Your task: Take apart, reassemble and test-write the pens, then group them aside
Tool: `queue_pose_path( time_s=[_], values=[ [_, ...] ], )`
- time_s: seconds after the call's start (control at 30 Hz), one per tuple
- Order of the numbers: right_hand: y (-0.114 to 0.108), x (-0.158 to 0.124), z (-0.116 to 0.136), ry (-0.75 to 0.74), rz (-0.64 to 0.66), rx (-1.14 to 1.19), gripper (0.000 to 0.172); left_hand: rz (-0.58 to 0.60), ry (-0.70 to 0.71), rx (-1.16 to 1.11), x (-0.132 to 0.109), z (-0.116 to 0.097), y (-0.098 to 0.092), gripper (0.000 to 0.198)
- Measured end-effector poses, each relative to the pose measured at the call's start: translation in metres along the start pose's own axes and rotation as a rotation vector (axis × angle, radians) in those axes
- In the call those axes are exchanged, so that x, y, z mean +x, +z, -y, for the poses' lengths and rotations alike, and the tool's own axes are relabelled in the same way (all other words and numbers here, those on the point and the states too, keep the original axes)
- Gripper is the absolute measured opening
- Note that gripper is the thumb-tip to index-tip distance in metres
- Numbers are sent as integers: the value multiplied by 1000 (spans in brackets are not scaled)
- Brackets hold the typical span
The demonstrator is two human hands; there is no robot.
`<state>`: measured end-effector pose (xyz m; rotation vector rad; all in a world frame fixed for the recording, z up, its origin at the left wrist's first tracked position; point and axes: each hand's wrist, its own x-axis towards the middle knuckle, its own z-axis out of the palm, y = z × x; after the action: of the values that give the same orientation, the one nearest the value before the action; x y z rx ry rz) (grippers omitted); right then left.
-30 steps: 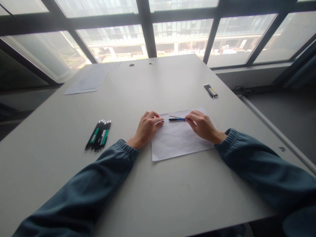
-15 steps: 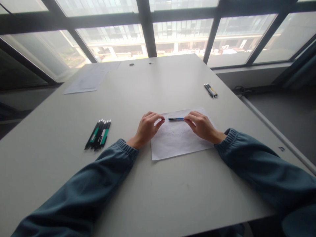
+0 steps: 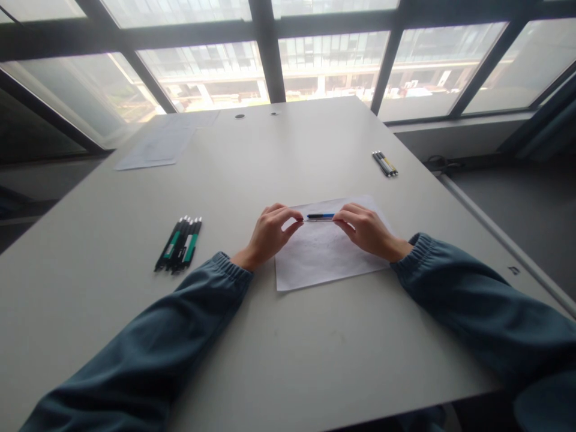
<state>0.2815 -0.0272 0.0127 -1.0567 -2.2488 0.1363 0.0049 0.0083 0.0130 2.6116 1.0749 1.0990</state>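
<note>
A white sheet of paper (image 3: 315, 264) lies on the table under both hands. My left hand (image 3: 274, 231) pinches thumb and forefinger together over the paper's left edge; a small dark bit shows at the fingertips, too small to name. A thin dark rod like a pen refill (image 3: 318, 221) runs level from those fingertips to my right hand (image 3: 366, 228), which pinches its other end. Just behind the rod is a blue and black pen (image 3: 320, 215), its right end hidden by the right hand's fingers.
Several black pens with green labels (image 3: 179, 245) lie in a bundle to the left. A smaller group of pens (image 3: 384, 163) lies at the far right. Other paper sheets (image 3: 155, 144) rest at the back left of the white table (image 3: 252, 360), before the windows.
My left hand has shifted slightly right, so its fingertips now meet the rod's left end. The rod now shows apart from the blue pen, a little nearer to me.
</note>
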Motion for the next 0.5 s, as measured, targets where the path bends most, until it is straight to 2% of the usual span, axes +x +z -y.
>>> queue_pose_path(
  time_s=[0.5],
  values=[
    [1,-1,-2,-43,2,1,25,47,36,-18,2,-3,-1,12]
  ],
)
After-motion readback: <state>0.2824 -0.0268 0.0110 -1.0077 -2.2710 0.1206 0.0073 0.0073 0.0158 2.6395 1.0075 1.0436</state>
